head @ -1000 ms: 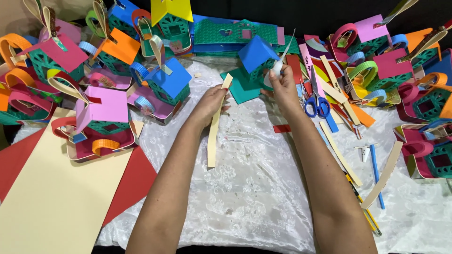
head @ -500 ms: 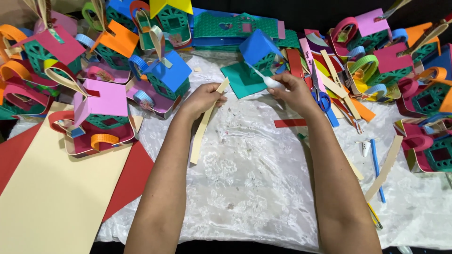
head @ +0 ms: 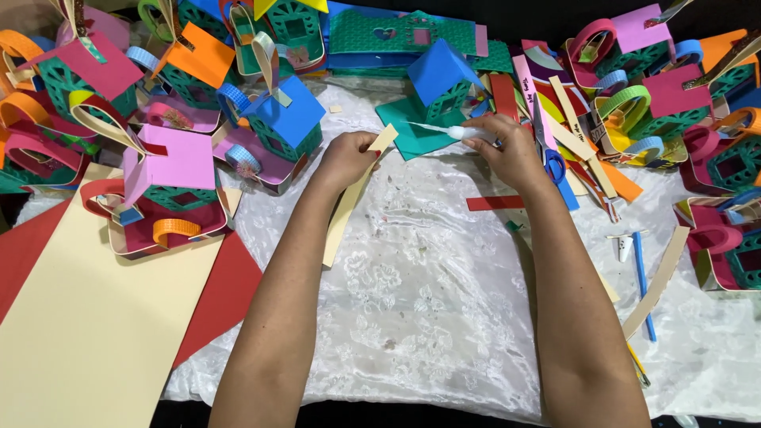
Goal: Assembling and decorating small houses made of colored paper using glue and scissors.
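Here left hand [head: 345,158] pinches cream paper strip [head: 353,194] by top end, steadying it; right hand [head: 507,147] clasps white glue tube [head: 464,133], nozzle aimed at strip, beside blue-roofed paper house [head: 440,83].

A long cream paper strip [head: 349,202] slants down-left over the white cloth, its upper end pinched. A small white glue bottle [head: 464,133] lies nearly level, its nozzle pointing left toward the strip's top.
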